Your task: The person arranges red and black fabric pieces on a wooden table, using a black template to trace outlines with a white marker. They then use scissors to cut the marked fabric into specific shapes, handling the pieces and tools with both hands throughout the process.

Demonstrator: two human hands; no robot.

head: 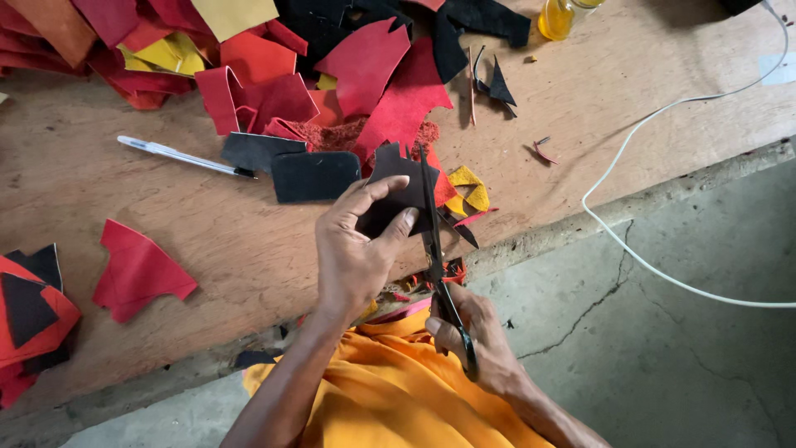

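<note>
My left hand (356, 245) pinches a black leather piece (396, 187) between thumb and fingers, holding it up over the edge of the wooden board (249, 249). In my right hand (481, 340) are black scissors (435, 249), fingers through the handles, the blades pointing away from me and lying along the right edge of the black piece. Small yellow and red offcuts (468, 189) lie just beyond the blades.
A heap of red, yellow and black leather scraps (332, 75) fills the back of the board. A pen (178, 156) lies left of centre, a red piece (137, 270) nearer left. A white cable (630, 141) loops right, over the concrete floor. A yellow bottle (557, 17) stands at the back.
</note>
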